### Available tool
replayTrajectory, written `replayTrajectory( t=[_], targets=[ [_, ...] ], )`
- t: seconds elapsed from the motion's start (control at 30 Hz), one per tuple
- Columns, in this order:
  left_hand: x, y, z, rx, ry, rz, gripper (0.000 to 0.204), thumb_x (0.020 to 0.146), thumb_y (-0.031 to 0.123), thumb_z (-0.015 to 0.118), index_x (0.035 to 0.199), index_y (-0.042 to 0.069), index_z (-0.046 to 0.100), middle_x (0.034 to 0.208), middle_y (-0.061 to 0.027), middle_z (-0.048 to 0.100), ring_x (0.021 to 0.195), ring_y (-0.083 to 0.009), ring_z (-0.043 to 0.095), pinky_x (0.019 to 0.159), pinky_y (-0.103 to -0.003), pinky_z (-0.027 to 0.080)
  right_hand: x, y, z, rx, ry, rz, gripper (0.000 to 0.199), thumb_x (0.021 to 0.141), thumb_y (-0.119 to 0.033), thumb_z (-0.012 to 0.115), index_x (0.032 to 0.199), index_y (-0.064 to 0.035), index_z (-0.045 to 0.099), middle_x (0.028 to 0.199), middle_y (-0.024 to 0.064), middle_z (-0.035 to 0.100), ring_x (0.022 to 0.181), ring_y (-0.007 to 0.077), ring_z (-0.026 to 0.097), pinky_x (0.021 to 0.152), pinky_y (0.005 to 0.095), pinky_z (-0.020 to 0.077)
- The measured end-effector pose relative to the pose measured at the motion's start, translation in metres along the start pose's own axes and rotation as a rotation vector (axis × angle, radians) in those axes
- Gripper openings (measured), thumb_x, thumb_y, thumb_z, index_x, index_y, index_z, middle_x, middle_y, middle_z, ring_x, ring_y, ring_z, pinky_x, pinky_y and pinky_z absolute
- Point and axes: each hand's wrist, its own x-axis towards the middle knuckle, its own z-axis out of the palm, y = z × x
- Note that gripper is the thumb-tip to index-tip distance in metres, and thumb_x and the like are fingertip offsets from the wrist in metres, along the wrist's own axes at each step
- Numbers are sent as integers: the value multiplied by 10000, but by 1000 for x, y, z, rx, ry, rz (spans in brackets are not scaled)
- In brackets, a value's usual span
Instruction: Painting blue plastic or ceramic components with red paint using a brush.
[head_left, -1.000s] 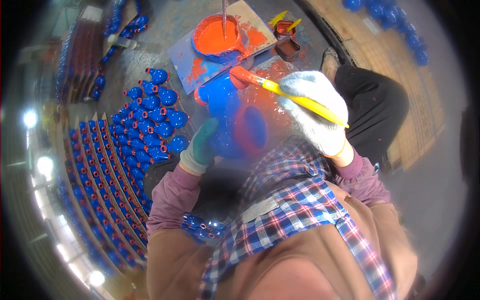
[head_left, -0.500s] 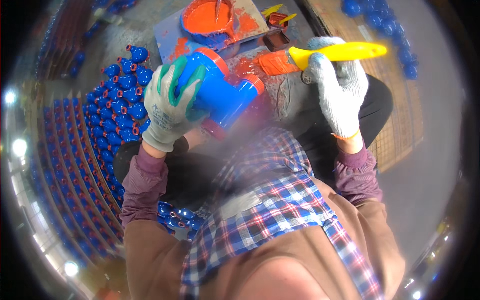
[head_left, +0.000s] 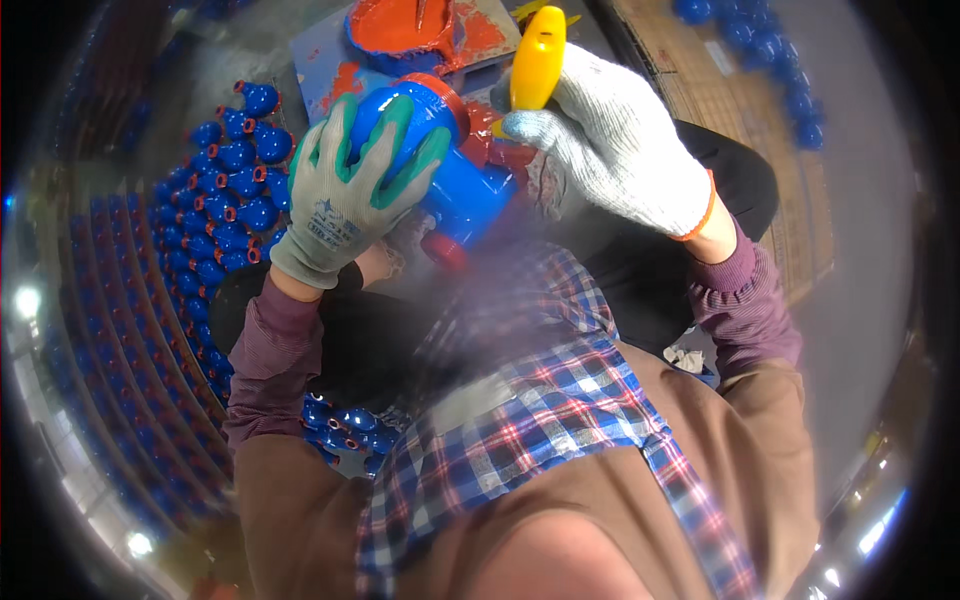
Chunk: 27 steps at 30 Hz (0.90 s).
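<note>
My left hand (head_left: 365, 185), in a grey glove with green-coated fingers, is closed around the top of a large blue pipe fitting (head_left: 470, 195). The fitting has a side branch, and its rims are red. In a white knitted glove, my right hand (head_left: 625, 140) grips a paintbrush (head_left: 538, 62) by its yellow handle, which points up. The brush head is down at the end of the side branch, partly hidden by my fingers. A pot (head_left: 392, 64) of orange-red paint stands just beyond the fitting, on a paint-smeared board (head_left: 318, 72).
Many glossy blue fittings (head_left: 240, 183) with red rims crowd the floor at left, beside rows of similar pieces (head_left: 130, 330). More blue pieces (head_left: 770, 48) lie at the far right, next to a wooden board (head_left: 800, 215). My dark-trousered legs flank the work.
My right hand has moved left and turned, swinging the brush handle from sideways to upright and bringing the bristles to the side branch. My left hand still holds the fitting, shifted slightly.
</note>
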Motion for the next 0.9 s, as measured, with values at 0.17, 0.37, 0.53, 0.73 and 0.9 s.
replayTrajectory(
  t=[0.17, 0.37, 0.53, 0.73, 0.9],
  targets=[
    [3, 3, -3, -88, -17, -126, 628, 718, 399, 737, 1314, 271, 588, 1380, -72, 489, 1206, -367, 488, 940, -481, 455, -21, -12, -5, -20, 205, 24, 234, 874, -203, 699, 1000, -14, 648, 911, 151, 647, 769, 330, 642, 673, 369, 513],
    [-3, 4, 2, -213, -1, -355, 812, 546, 363, 823, 1314, 274, 574, 1278, -90, 528, 1089, -342, 530, 858, -455, 474, -47, -33, 20, 146, 477, 196, 225, 832, 68, 688, 1041, 15, 625, 935, 132, 616, 827, 247, 634, 712, 304, 502],
    [-1, 13, 2, -375, 24, -570, 737, 582, 245, 842, 1249, 105, 561, 1213, -135, 551, 1054, -358, 565, 868, -440, 488, -53, -44, 43, 151, 605, 320, 236, 779, 58, 720, 994, -5, 648, 907, 121, 632, 829, 251, 623, 719, 314, 490],
    [11, 38, 1, -696, 42, -866, 697, 593, 315, 883, 1182, 116, 569, 1116, -124, 569, 1021, -301, 584, 840, -417, 503, -49, -38, 53, 109, 597, 278, 240, 759, 31, 740, 981, -22, 663, 884, 128, 663, 815, 297, 627, 709, 341, 499],
    [-9, 58, 22, -1141, -36, -1197, 693, 695, 123, 851, 1269, 27, 474, 1161, -97, 582, 1077, -204, 592, 925, -358, 504, -40, -33, 58, 18, 574, 214, 250, 753, 11, 771, 980, -34, 675, 860, 130, 663, 767, 301, 643, 670, 347, 514]
  ],
)
